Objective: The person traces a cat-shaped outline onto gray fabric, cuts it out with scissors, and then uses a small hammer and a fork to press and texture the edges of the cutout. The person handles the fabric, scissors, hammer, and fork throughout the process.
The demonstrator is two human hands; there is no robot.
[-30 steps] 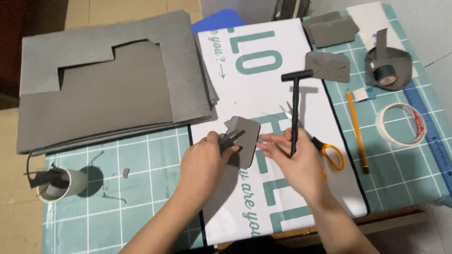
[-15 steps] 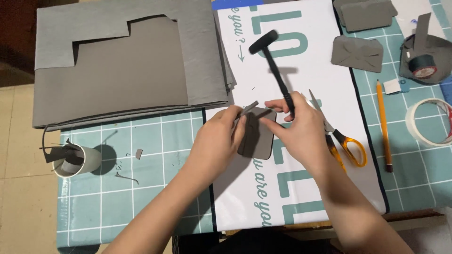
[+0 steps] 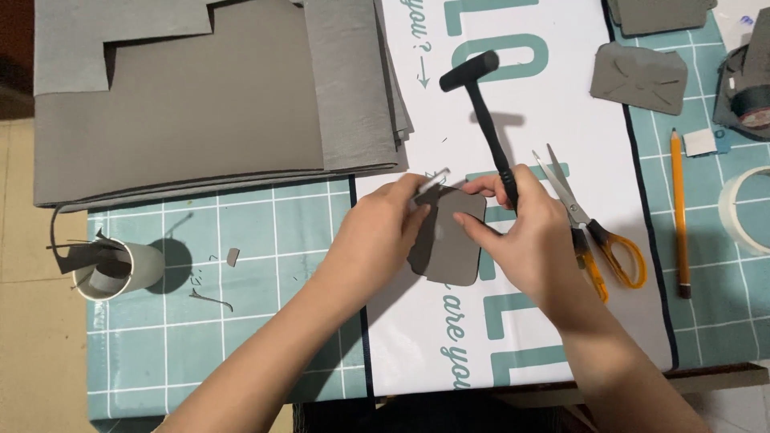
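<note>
My right hand [image 3: 525,236] grips the handle of a small black hammer [image 3: 481,96], whose head is raised and tilted toward the upper left. Its fingers also touch a grey rounded leather piece [image 3: 453,244] lying on a white printed sheet [image 3: 521,337]. My left hand [image 3: 385,232] pinches a thin silver metal tool [image 3: 429,183] at the top left corner of that grey piece and rests on its left edge.
Orange-handled scissors [image 3: 597,240] lie just right of my right hand, then a pencil [image 3: 679,208] and a tape roll [image 3: 746,210]. Large grey sheets [image 3: 200,96] cover the back left. A paper cup [image 3: 112,269] with scraps stands left on the teal cutting mat [image 3: 241,337]. A cut grey piece [image 3: 639,76] lies back right.
The hammer has gone from upright to tilted left. My hands have closed in over the grey piece, and the left hand now holds the silver tool at its top corner.
</note>
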